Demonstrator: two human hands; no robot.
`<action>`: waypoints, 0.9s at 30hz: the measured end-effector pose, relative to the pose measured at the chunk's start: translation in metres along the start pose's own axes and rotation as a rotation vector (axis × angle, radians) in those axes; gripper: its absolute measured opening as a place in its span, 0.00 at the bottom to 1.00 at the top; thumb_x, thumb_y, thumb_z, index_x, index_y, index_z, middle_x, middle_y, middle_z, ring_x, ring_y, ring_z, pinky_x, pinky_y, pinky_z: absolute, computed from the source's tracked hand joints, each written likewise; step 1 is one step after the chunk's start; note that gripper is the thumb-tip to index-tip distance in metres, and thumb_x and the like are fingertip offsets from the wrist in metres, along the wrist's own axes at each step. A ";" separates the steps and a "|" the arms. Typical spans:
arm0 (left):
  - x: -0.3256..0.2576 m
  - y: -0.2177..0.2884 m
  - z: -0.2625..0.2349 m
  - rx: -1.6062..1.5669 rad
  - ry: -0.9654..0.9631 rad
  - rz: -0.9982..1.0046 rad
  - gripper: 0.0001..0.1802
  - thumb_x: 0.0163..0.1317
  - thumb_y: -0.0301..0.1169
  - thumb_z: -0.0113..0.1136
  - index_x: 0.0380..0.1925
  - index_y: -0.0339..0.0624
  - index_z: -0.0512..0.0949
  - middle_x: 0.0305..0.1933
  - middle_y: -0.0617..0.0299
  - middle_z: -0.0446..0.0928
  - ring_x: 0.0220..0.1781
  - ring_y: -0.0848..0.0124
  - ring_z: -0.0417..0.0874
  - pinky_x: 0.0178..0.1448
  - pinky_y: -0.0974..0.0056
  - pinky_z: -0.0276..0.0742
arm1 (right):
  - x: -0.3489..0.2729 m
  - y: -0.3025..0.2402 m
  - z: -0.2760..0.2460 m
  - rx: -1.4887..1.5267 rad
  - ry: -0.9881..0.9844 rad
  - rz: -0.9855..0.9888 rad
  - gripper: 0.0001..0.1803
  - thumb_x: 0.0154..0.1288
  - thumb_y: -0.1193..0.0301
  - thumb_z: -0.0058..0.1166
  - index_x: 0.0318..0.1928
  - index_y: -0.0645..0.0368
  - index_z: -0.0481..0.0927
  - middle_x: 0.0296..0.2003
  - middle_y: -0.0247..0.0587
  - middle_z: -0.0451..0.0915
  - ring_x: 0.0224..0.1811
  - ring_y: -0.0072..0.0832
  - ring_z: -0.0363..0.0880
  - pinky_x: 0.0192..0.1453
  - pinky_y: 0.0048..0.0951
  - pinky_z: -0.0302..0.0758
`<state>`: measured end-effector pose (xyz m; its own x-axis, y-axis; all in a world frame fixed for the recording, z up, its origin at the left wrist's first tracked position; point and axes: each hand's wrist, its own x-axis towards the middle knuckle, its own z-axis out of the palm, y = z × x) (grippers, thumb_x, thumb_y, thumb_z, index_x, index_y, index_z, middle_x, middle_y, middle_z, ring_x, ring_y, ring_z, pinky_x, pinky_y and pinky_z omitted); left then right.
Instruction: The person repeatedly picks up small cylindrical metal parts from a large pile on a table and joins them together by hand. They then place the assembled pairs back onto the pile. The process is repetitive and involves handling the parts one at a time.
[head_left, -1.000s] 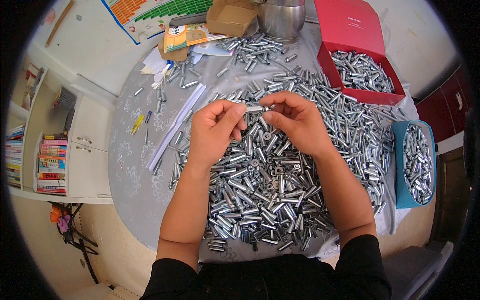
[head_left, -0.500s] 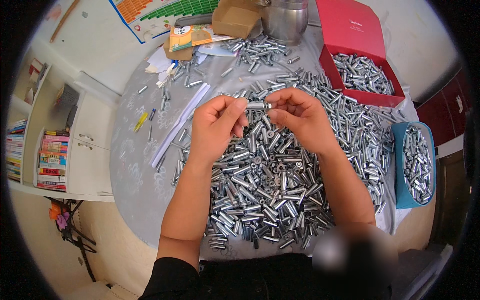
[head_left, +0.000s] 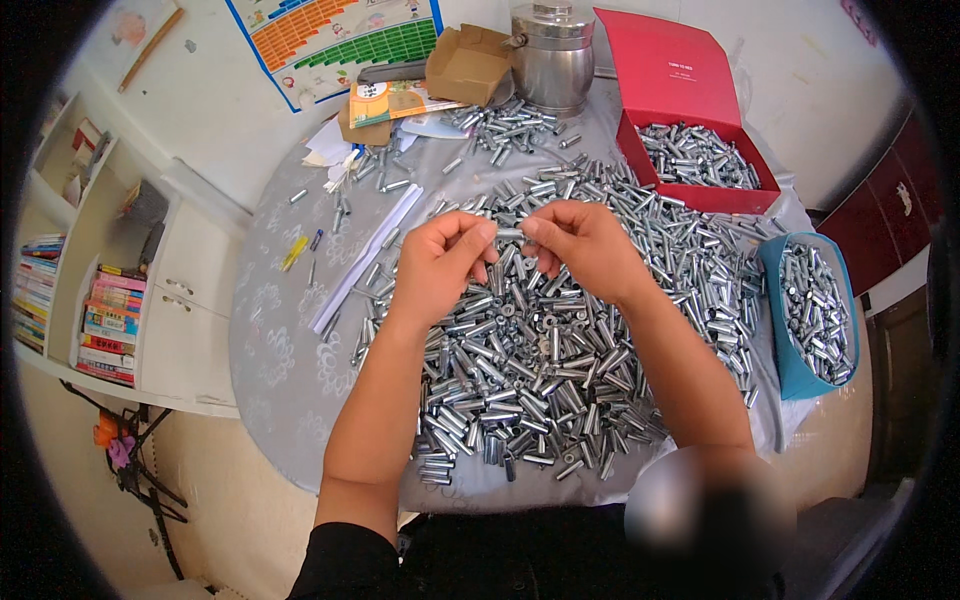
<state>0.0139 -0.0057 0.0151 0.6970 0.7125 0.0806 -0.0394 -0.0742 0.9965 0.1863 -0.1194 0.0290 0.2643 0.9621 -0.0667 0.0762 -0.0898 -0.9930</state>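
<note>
— While both hands hover over the middle of the pile, what are they pinching?

— One small metal sleeve (head_left: 510, 233), lying level between them. The left hand (head_left: 440, 262) nips its left end with thumb and fingertips pressed together; the right hand (head_left: 585, 245) nips the other end the same way. It hangs just above the heap of silvery metal sleeves (head_left: 540, 370) that covers most of the round grey surface (head_left: 275, 350).

— And the packages and signs around it?

— At the far edge lies a small open brown cardboard box (head_left: 468, 62), flaps up; its inside cannot be made out. Just left of it rests a flat booklet with a yellow and green cover (head_left: 395, 100), and behind that, on the white wall, hangs a chart with rows of orange and green squares (head_left: 335, 40). A long white strip (head_left: 365, 258) lies slantwise left of the hands, with a small yellow object (head_left: 294, 253) near it.

— Containers?

— A lidded steel pot (head_left: 552, 55) stands at the back beside the cardboard box. To its right sits a red box (head_left: 695, 150) with its lid raised, holding more sleeves. At the right edge a blue tub (head_left: 812, 315) is nearly full of them too. Well to the left, a white shelf (head_left: 60, 300) carries stacked books.
</note>
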 end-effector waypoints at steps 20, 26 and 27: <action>-0.021 -0.009 0.003 0.039 -0.066 -0.004 0.16 0.68 0.39 0.59 0.26 0.40 0.78 0.21 0.66 0.77 0.18 0.80 0.71 0.22 0.75 0.65 | -0.027 0.038 0.019 0.281 0.103 -0.111 0.10 0.67 0.72 0.58 0.44 0.66 0.81 0.30 0.35 0.82 0.29 0.20 0.79 0.37 0.22 0.78; -0.026 -0.005 0.002 -0.039 -0.034 0.038 0.15 0.68 0.39 0.59 0.27 0.40 0.78 0.22 0.66 0.76 0.18 0.80 0.72 0.22 0.75 0.65 | -0.026 0.024 0.018 0.081 0.143 -0.301 0.11 0.62 0.79 0.61 0.46 0.65 0.81 0.33 0.34 0.82 0.34 0.18 0.79 0.40 0.21 0.77; -0.026 -0.004 0.001 -0.047 -0.019 0.044 0.14 0.68 0.39 0.59 0.27 0.41 0.78 0.22 0.66 0.76 0.18 0.80 0.72 0.22 0.75 0.65 | -0.023 0.020 0.020 0.036 0.151 -0.326 0.11 0.62 0.78 0.61 0.45 0.65 0.82 0.32 0.33 0.82 0.33 0.17 0.79 0.38 0.21 0.76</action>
<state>-0.0032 -0.0247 0.0094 0.7074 0.6958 0.1245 -0.1040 -0.0718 0.9920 0.1620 -0.1384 0.0092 0.3708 0.8897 0.2663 0.1468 0.2270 -0.9628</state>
